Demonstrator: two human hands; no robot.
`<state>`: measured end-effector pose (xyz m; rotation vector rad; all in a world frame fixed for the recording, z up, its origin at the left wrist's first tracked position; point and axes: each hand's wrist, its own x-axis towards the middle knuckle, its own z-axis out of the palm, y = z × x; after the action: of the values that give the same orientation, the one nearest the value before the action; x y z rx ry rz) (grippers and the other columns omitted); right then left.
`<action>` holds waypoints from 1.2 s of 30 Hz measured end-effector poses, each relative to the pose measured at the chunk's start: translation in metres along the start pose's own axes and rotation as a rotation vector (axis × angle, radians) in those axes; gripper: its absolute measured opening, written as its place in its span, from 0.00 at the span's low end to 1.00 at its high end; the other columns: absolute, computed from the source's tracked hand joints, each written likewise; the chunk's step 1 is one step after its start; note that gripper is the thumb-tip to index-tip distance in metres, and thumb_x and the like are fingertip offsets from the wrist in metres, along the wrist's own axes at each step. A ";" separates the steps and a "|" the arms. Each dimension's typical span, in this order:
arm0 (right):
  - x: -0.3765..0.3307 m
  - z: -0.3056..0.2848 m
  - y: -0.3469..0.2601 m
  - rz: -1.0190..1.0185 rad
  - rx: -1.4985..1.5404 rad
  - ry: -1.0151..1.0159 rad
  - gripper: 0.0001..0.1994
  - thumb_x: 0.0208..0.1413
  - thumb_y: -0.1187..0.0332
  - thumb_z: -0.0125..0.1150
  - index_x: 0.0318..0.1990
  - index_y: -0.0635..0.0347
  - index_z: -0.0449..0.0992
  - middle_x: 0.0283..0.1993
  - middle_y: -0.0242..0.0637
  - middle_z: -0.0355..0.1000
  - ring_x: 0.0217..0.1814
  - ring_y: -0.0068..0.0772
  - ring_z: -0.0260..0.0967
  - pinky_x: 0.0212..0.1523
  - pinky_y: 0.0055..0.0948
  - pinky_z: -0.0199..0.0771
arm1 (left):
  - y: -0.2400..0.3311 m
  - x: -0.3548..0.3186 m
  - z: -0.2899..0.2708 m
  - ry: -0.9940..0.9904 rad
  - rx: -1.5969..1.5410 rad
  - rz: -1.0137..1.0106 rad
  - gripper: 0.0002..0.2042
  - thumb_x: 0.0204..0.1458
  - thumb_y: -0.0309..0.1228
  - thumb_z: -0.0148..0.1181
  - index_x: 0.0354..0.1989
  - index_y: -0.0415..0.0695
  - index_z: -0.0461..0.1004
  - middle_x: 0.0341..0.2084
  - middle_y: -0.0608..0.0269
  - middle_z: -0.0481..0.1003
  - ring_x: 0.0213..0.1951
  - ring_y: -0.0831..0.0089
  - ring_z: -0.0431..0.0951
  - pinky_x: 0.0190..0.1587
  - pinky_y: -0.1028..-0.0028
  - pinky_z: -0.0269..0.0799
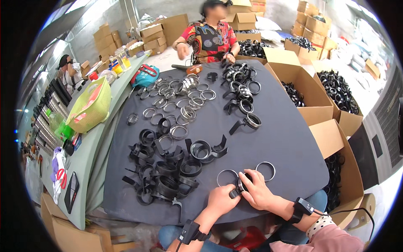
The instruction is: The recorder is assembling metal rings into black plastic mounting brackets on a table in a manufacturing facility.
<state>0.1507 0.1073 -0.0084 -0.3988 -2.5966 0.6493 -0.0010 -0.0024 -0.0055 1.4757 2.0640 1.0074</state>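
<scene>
Near the front edge of the dark table, my left hand [222, 199] is closed on the tab of a black plastic ring [236, 192]. My right hand [258, 191] grips the same ring from the other side, its fingers bent over the top. The ring is partly hidden by my fingers. Two thin silver metal rings lie flat close by: one silver ring [218, 174] beyond my left hand, another silver ring [274, 173] beside my right. To the left is a heap of black plastic rings [166, 185] with tabs. Farther back lie many loose silver rings [179, 132].
A row of black rings with metal inside [253, 121] runs along the table's right half. Open cardboard boxes [310, 113] of black parts stand at the right. A green side table [103, 138] carries a yellow basket [90, 107]. Another person [210, 40] is across the table.
</scene>
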 end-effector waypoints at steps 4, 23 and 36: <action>0.006 -0.005 0.004 -0.083 -0.017 -0.082 0.33 0.53 0.64 0.56 0.65 0.70 0.55 0.67 0.60 0.51 0.70 0.62 0.48 0.67 0.56 0.49 | -0.006 -0.002 0.003 0.037 -0.021 0.048 0.11 0.43 0.38 0.64 0.32 0.46 0.78 0.22 0.52 0.77 0.28 0.51 0.79 0.30 0.58 0.74; 0.008 -0.016 0.008 -0.208 0.076 -0.061 0.35 0.46 0.66 0.61 0.62 0.72 0.58 0.62 0.58 0.57 0.63 0.61 0.57 0.64 0.50 0.58 | -0.006 -0.004 0.002 0.014 -0.022 0.127 0.15 0.45 0.40 0.65 0.37 0.44 0.76 0.29 0.52 0.79 0.32 0.54 0.80 0.34 0.59 0.75; 0.058 -0.056 0.121 0.287 -0.168 0.137 0.33 0.55 0.65 0.62 0.65 0.69 0.56 0.68 0.57 0.52 0.70 0.59 0.50 0.67 0.43 0.58 | -0.007 -0.007 -0.005 0.187 0.170 0.180 0.20 0.47 0.33 0.66 0.49 0.45 0.72 0.42 0.58 0.73 0.41 0.59 0.77 0.42 0.62 0.75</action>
<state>0.1471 0.2529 -0.0053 -0.8500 -2.4917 0.4767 -0.0065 -0.0120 -0.0076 1.7377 2.2254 1.0977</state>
